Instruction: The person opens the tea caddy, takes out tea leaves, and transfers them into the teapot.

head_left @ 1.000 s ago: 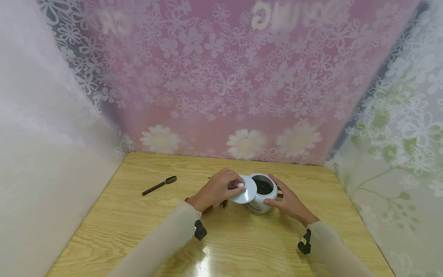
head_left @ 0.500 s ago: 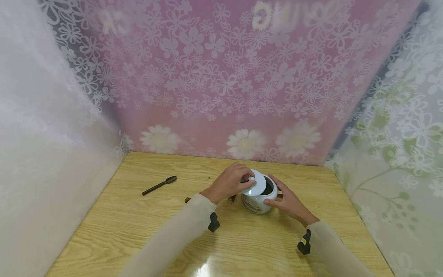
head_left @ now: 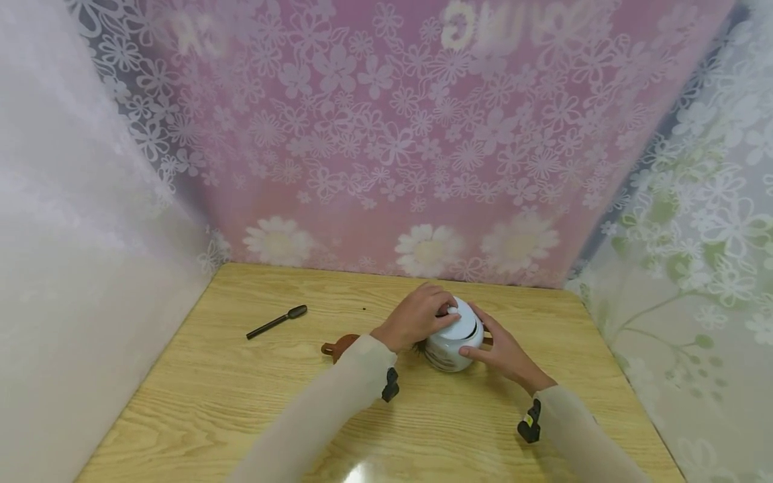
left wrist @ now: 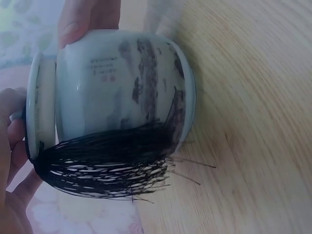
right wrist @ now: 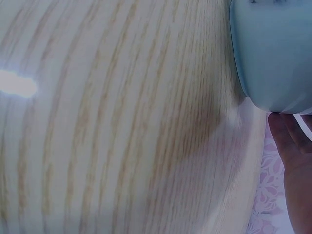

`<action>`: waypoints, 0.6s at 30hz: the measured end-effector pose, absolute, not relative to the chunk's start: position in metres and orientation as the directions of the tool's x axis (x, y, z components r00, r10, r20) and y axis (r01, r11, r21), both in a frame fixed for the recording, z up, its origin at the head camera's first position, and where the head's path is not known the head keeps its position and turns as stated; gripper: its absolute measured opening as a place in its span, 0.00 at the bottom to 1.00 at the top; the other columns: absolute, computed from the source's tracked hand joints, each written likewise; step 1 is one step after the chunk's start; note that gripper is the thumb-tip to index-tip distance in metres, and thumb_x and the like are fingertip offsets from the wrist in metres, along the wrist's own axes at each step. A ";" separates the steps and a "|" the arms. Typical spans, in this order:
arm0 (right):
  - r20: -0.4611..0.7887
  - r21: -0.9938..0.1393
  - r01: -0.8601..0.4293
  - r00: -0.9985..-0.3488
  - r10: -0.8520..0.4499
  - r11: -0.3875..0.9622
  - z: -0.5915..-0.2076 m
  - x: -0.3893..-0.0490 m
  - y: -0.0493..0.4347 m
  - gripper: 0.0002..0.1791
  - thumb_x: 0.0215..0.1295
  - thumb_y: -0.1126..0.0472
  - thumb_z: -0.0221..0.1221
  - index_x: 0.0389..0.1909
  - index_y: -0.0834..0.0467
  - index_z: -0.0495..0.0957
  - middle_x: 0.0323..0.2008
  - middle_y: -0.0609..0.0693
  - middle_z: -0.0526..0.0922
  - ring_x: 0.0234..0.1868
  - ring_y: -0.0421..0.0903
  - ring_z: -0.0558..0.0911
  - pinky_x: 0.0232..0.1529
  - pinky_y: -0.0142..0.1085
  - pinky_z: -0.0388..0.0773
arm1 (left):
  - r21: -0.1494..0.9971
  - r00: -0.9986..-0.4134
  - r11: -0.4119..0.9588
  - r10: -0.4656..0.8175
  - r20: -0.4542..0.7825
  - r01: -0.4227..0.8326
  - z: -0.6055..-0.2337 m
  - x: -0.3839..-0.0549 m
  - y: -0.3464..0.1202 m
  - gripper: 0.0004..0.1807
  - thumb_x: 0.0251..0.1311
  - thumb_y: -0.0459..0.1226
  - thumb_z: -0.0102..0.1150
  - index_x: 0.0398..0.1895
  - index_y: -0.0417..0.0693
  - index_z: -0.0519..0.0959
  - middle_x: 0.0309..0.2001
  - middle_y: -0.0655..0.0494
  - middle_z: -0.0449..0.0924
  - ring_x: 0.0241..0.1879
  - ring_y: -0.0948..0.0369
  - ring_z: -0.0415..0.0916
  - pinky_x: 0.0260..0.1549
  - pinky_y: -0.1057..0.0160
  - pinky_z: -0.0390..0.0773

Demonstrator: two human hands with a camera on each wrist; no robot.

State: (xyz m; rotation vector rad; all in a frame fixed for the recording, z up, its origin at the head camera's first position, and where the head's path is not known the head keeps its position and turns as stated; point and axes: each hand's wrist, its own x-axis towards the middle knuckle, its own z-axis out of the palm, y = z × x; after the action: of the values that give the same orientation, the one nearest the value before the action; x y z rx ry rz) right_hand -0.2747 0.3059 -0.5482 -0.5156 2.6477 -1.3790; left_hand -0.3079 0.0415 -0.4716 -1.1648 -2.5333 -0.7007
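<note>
A white ceramic jar (head_left: pixel 443 357) with a grey-brown painted landscape stands on the table. My left hand (head_left: pixel 417 316) pinches the knob of its white lid (head_left: pixel 462 327), which lies over the mouth slightly tilted. A dark gap shows along the lid's right front edge, and in the left wrist view a pale inner collar shows under its rim. From the lid a black tassel (left wrist: pixel 107 161) hangs down against the jar's painted side. My right hand (head_left: pixel 507 354) holds the jar's right side, thumb in front and fingers behind.
A reddish-brown piece with a small loop (head_left: pixel 343 346) sits partly hidden behind the left sleeve. To the left lies a black scoop (head_left: pixel 278 322). Something brown (head_left: pixel 488 341) shows behind the right hand. Flowered cloth walls (head_left: pixel 386 168) border the wooden table (head_left: pixel 272 402).
My left hand has carried the lid rightward from beside the jar onto its mouth, covering the dark contents. More of the reddish-brown piece shows. The right hand stays on the jar.
</note>
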 end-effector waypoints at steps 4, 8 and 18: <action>0.056 -0.814 -0.243 -0.937 -0.346 0.527 -0.547 -0.274 0.306 0.57 0.74 0.49 0.72 0.91 0.44 0.43 0.87 0.62 0.53 0.77 0.70 0.72 0.65 0.57 0.84 | 0.338 -0.651 0.558 0.622 0.435 0.758 -0.474 -0.310 0.047 0.13 0.78 0.48 0.66 0.55 0.51 0.87 0.53 0.58 0.89 0.58 0.60 0.81 0.60 0.62 0.82; 0.049 -0.815 -0.235 -0.938 -0.342 0.529 -0.547 -0.273 0.306 0.57 0.74 0.49 0.72 0.91 0.44 0.44 0.86 0.62 0.55 0.76 0.70 0.72 0.65 0.57 0.84 | 0.331 -0.652 0.564 0.613 0.445 0.756 -0.479 -0.314 0.052 0.14 0.79 0.49 0.65 0.55 0.52 0.87 0.53 0.60 0.88 0.56 0.62 0.80 0.61 0.64 0.81; 0.053 -0.822 -0.243 -0.933 -0.356 0.516 -0.547 -0.274 0.305 0.55 0.76 0.51 0.70 0.91 0.45 0.44 0.85 0.63 0.57 0.75 0.71 0.73 0.65 0.58 0.83 | 0.337 -0.639 0.545 0.611 0.466 0.767 -0.489 -0.316 0.059 0.14 0.79 0.50 0.64 0.57 0.54 0.86 0.53 0.61 0.87 0.56 0.62 0.77 0.58 0.64 0.80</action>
State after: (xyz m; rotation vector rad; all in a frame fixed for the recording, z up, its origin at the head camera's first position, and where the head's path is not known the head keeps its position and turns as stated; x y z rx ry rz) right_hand -0.2739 0.3049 -0.5469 -0.5215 2.6267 -1.3939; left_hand -0.3163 0.0588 -0.4890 -1.1441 -2.4913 -0.7552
